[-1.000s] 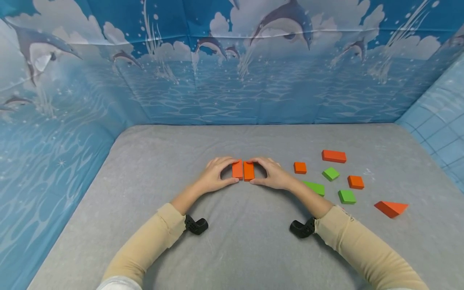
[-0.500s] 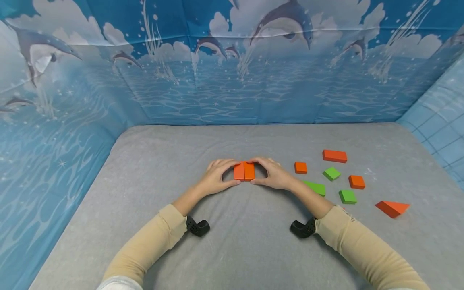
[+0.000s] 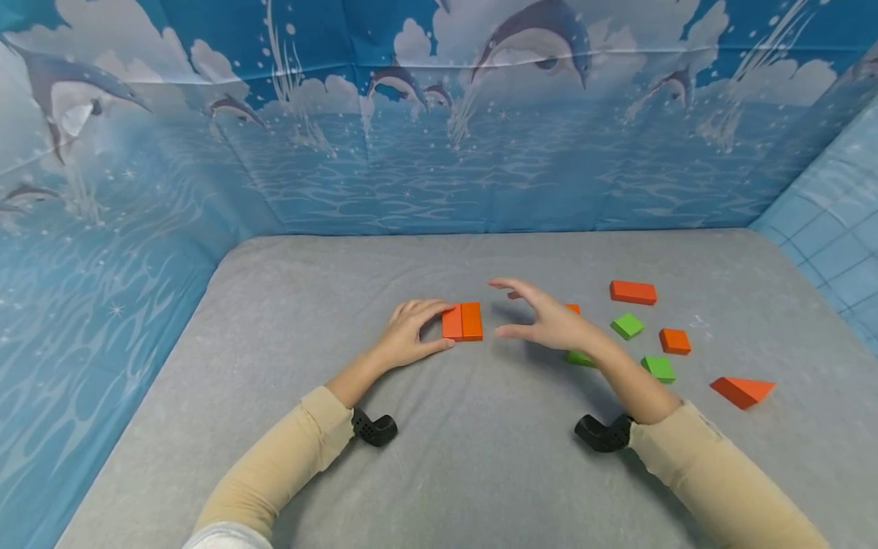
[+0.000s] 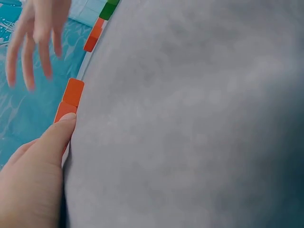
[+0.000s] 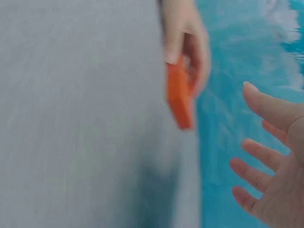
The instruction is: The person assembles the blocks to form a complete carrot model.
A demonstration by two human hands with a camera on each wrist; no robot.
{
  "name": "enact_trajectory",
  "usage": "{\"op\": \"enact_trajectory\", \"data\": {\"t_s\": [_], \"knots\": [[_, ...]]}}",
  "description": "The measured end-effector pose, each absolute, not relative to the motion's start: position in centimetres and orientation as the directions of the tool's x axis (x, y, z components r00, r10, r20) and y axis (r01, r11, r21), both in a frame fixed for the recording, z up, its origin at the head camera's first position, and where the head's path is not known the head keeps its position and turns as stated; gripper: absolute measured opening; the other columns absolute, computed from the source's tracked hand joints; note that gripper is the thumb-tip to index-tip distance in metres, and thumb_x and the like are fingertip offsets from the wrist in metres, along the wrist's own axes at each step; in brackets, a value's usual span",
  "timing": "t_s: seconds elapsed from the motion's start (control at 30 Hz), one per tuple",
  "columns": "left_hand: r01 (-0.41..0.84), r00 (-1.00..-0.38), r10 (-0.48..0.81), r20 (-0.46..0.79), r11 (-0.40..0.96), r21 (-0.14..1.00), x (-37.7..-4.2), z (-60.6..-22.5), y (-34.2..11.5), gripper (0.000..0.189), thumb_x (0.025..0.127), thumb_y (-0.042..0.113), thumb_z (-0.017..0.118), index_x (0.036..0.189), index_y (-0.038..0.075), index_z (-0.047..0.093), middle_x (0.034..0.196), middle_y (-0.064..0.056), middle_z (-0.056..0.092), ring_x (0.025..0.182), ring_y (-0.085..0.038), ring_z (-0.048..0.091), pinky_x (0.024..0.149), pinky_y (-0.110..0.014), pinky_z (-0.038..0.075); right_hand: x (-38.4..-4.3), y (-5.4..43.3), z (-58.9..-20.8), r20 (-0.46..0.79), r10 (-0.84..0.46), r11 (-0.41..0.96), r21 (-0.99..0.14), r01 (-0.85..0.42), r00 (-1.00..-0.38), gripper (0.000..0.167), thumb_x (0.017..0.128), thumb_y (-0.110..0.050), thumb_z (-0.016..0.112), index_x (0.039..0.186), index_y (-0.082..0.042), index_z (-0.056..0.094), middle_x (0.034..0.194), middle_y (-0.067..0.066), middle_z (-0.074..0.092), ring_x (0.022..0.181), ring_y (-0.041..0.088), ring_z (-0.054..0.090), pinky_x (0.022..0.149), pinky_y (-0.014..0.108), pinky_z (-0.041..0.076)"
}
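Two orange rectangular blocks lie side by side in the middle of the grey cloth, long sides together: a left block (image 3: 452, 323) and a right block (image 3: 472, 322). My left hand (image 3: 405, 335) pinches the left block at its far and near ends between fingers and thumb. To the right of the pair, my right hand (image 3: 552, 320) is held apart from it, fingers and thumb spread with nothing between them. The right wrist view shows the same spread hand (image 5: 280, 171) beside the blurred orange pair (image 5: 178, 90).
On the right lie a long red-orange block (image 3: 632, 292), an orange block (image 3: 675, 341), two small green blocks and an orange triangular block (image 3: 743, 392). My right hand and forearm partly cover another orange block (image 3: 573, 308) and a green one (image 3: 580, 359). A blue dolphin-print curtain (image 3: 411, 175) stands behind.
The two orange blocks came together, closing the narrow gap between them. My right hand then let go of the right block and moved right and up, while the left hand stayed on its block.
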State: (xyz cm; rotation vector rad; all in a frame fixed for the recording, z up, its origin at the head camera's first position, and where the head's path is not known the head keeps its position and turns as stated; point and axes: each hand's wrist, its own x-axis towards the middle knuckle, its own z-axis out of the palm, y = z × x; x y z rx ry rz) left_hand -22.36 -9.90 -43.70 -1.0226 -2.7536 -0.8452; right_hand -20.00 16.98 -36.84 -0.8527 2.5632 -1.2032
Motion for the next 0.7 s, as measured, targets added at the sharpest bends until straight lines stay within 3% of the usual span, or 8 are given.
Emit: {"op": "enact_trajectory", "data": {"t_s": [0.2,0.3,0.43,0.53,0.7], "knots": [[0.623,-0.775,0.578,0.256,0.630,0.464,-22.3,-43.6,-9.9,0.059,0.082,0.041,0.066,0.134,0.020,0.047,0.135,-0.002,0.046,0.125,-0.021,0.036,0.105,-0.048,0.019,-15.9,22.7,-35.3,0.138,-0.494,0.552,-0.713,-0.432,-0.859,0.066,0.081,-0.020,0.070,0.137,-0.007,0.038,0.139,0.012,0.040,0.122,0.035,0.038,0.095,0.060,0.029],[0.627,-0.773,0.578,0.263,0.628,0.461,-22.3,-43.7,-9.9,0.059,0.082,0.041,0.066,0.133,0.020,0.048,0.135,-0.002,0.046,0.125,-0.021,0.036,0.104,-0.048,0.019,-13.6,25.5,-35.7,0.126,-0.454,0.595,-0.694,-0.406,-0.882,0.063,0.080,-0.018,0.071,0.135,-0.007,0.042,0.135,0.011,0.044,0.122,0.023,0.039,0.092,0.059,0.032],[0.628,-0.771,0.578,0.266,0.627,0.460,-22.4,-43.7,-9.8,0.058,0.082,0.041,0.066,0.133,0.020,0.048,0.135,-0.002,0.046,0.125,-0.022,0.036,0.104,-0.048,0.020,-11.0,28.5,-37.1,0.117,-0.429,0.648,-0.652,-0.395,-0.896,0.061,0.078,-0.019,0.073,0.132,-0.011,0.046,0.130,0.006,0.047,0.116,-0.005,0.037,0.093,0.027,0.037],[0.624,-0.775,0.578,0.257,0.632,0.459,-22.3,-43.8,-9.8,0.058,0.082,0.041,0.066,0.134,0.020,0.047,0.136,-0.002,0.046,0.125,-0.022,0.036,0.104,-0.048,0.020,-9.6,30.1,-38.4,0.126,-0.422,0.660,-0.637,-0.399,-0.898,0.061,0.075,-0.019,0.075,0.130,-0.009,0.049,0.127,-0.003,0.049,0.112,-0.013,0.036,0.084,0.006,0.031],[0.622,-0.777,0.577,0.253,0.637,0.455,-22.3,-43.8,-9.8,0.059,0.082,0.042,0.065,0.134,0.020,0.047,0.136,-0.002,0.046,0.125,-0.022,0.036,0.104,-0.047,0.020,-7.9,31.6,-39.7,0.162,-0.419,0.639,-0.646,-0.417,-0.893,0.061,0.072,-0.012,0.077,0.127,-0.009,0.052,0.124,-0.013,0.049,0.114,-0.012,0.033,0.085,0.003,0.024]]}}
